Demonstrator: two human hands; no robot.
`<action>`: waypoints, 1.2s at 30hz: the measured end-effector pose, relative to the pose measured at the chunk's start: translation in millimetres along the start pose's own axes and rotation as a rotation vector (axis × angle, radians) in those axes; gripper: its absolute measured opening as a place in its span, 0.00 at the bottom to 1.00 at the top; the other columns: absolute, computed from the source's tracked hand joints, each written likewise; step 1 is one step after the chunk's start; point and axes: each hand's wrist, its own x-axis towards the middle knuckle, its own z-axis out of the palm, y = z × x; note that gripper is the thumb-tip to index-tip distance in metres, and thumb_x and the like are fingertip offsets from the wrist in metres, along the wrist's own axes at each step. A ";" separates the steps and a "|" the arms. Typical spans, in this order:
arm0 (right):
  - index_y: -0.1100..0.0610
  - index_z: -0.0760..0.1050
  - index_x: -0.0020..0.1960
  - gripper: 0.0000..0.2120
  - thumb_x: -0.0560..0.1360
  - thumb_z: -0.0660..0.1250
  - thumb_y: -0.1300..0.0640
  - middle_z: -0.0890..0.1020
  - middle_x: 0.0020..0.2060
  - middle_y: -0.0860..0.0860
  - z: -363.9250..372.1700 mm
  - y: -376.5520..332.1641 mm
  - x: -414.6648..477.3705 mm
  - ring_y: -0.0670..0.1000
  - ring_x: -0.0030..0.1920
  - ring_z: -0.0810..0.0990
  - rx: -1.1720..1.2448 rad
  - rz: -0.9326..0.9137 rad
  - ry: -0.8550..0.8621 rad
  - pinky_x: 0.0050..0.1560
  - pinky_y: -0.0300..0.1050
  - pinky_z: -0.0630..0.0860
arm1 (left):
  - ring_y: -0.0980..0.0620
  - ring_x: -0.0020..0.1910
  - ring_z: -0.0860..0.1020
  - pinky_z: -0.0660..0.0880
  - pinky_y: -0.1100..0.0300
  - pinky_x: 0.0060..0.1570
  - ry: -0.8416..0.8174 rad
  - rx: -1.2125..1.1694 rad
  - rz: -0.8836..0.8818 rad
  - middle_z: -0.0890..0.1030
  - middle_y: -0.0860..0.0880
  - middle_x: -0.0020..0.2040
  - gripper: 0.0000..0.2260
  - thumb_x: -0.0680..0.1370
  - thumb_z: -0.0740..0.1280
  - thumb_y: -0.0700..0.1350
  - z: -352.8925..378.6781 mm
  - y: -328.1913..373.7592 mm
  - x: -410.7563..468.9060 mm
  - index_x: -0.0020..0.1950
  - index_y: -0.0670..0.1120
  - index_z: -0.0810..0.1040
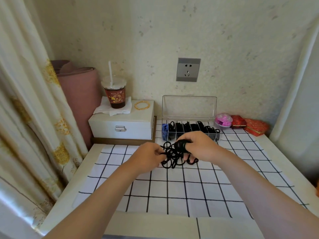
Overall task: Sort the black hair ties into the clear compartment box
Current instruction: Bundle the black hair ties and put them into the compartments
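A loose pile of black hair ties (174, 157) lies on the checked cloth between my hands. My left hand (148, 156) pinches a tie at the pile's left edge. My right hand (198, 145) hovers over the pile's right side, with several black ties stacked round one finger (180, 144). Behind the hands, against the wall, stands the clear compartment box (189, 130) with its lid (189, 106) upright. Most of its compartments hold black ties; the leftmost holds something blue (164, 131).
A white jewellery box (120, 125) at the back left carries a cup with a straw (114, 94) and a gold bangle (142, 105). A pink ball (223, 119) and red boxes (248, 125) sit at the back right. A curtain (25, 100) hangs at the left.
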 end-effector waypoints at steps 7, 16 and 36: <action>0.60 0.82 0.53 0.10 0.80 0.62 0.65 0.84 0.38 0.57 3.4 -0.2 -6.2 0.51 0.32 0.82 0.202 0.052 -0.076 0.30 0.43 0.78 | 0.55 0.39 0.84 0.82 0.62 0.45 -0.048 -0.401 -0.101 0.86 0.47 0.39 0.06 0.78 0.70 0.45 8.1 22.8 9.6 0.50 0.46 0.85; 0.51 0.79 0.43 0.07 0.73 0.65 0.62 0.82 0.32 0.55 10.7 11.0 6.1 0.53 0.28 0.80 -0.052 0.047 0.143 0.30 0.46 0.79 | 0.49 0.48 0.84 0.82 0.53 0.52 -0.253 -0.646 -0.164 0.85 0.43 0.51 0.15 0.79 0.68 0.50 13.9 31.5 16.0 0.59 0.41 0.82; 0.58 0.82 0.58 0.12 0.76 0.72 0.55 0.86 0.48 0.57 -8.6 18.2 -1.0 0.57 0.49 0.86 0.383 0.121 -0.102 0.44 0.51 0.84 | 0.49 0.49 0.85 0.82 0.54 0.53 -0.136 -0.505 -0.034 0.85 0.44 0.51 0.08 0.81 0.66 0.43 12.8 29.6 30.4 0.59 0.45 0.80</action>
